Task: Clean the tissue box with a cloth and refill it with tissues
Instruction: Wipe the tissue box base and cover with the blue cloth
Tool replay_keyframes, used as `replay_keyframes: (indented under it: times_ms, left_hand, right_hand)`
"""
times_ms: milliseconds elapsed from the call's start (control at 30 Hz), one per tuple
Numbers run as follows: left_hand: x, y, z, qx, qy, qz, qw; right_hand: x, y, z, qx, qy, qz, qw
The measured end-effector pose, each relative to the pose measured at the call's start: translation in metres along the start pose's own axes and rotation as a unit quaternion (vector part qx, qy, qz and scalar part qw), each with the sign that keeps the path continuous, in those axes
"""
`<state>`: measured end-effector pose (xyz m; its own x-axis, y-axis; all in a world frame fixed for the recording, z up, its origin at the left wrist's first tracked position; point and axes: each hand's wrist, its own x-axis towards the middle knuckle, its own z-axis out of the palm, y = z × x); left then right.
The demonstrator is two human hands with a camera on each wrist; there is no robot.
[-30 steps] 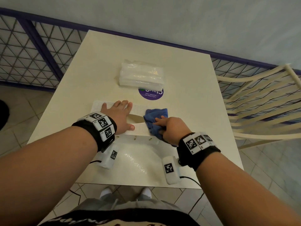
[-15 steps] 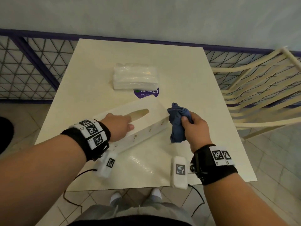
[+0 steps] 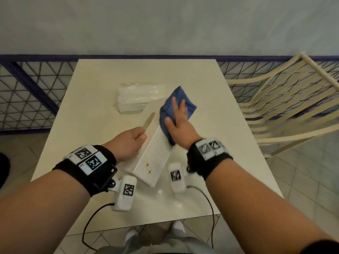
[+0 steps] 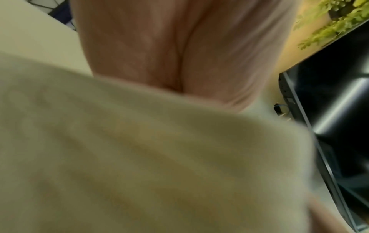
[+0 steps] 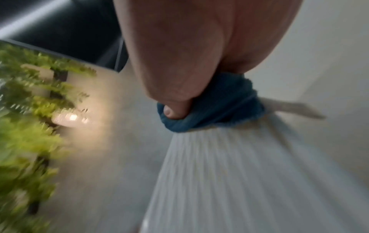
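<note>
A white ribbed tissue box (image 3: 156, 153) is tilted up off the table, its long axis pointing away from me. My left hand (image 3: 132, 143) grips it from the left, thumb on the face with the oval slot (image 3: 149, 120); its fingers are hidden behind the box. My right hand (image 3: 178, 121) presses a blue cloth (image 3: 189, 105) flat against the far part of the box's ribbed side, fingers straight and spread. The right wrist view shows the thumb sunk into the cloth (image 5: 219, 113) above the ribbed box (image 5: 239, 173). The left wrist view is blurred: palm (image 4: 179, 47) against the box (image 4: 139, 149).
A clear-wrapped pack of tissues (image 3: 139, 98) lies on the cream table (image 3: 102, 85) just beyond the box. A cream slatted chair (image 3: 284, 99) stands at the right. A purple-framed mesh fence (image 3: 27, 92) runs behind the table. Wrist-camera cables (image 3: 88, 226) hang over the front edge.
The box lay flat under my left hand; that hand has lifted and turned it end-on. My right hand carried the cloth from beside the box onto its ribbed side.
</note>
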<state>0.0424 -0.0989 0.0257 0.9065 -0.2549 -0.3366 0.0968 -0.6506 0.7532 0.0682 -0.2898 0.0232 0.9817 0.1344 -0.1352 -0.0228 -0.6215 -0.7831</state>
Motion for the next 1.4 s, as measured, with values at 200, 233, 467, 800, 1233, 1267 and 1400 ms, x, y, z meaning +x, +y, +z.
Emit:
replay_keyframes:
  times_ms: [200,233,467,800,1233,1267,1400]
  left_hand:
    - [0.012,0.009,-0.002,-0.034,0.059,-0.009,0.998]
    - [0.018,0.010,-0.007,-0.043,0.086,-0.019,0.995]
    - [0.033,0.013,-0.023,-0.050,0.139,-0.010,0.989]
    - [0.022,0.016,-0.012,-0.124,0.119,-0.024,0.985]
    - [-0.001,0.009,-0.013,-0.005,0.074,0.045,0.996]
    - [-0.003,0.008,-0.013,0.008,0.065,0.051,0.996]
    - [-0.010,0.005,-0.025,0.081,0.021,0.071,0.994]
  right_hand:
    - [-0.002,-0.010,0.001,-0.020,-0.047,-0.020,0.999]
    - [-0.019,-0.013,0.014,-0.010,-0.068,-0.046,0.997]
    - [-0.051,-0.013,0.041,0.025,-0.093,-0.121,0.988]
    - [-0.034,-0.018,0.024,0.020,-0.042,-0.096,0.994]
    - [0.014,-0.021,-0.018,-0.005,0.031,-0.059,0.998]
    - [0.016,-0.022,-0.024,0.006,0.032,-0.050,0.998]
    - [0.017,-0.022,-0.037,0.184,0.079,0.078,0.977]
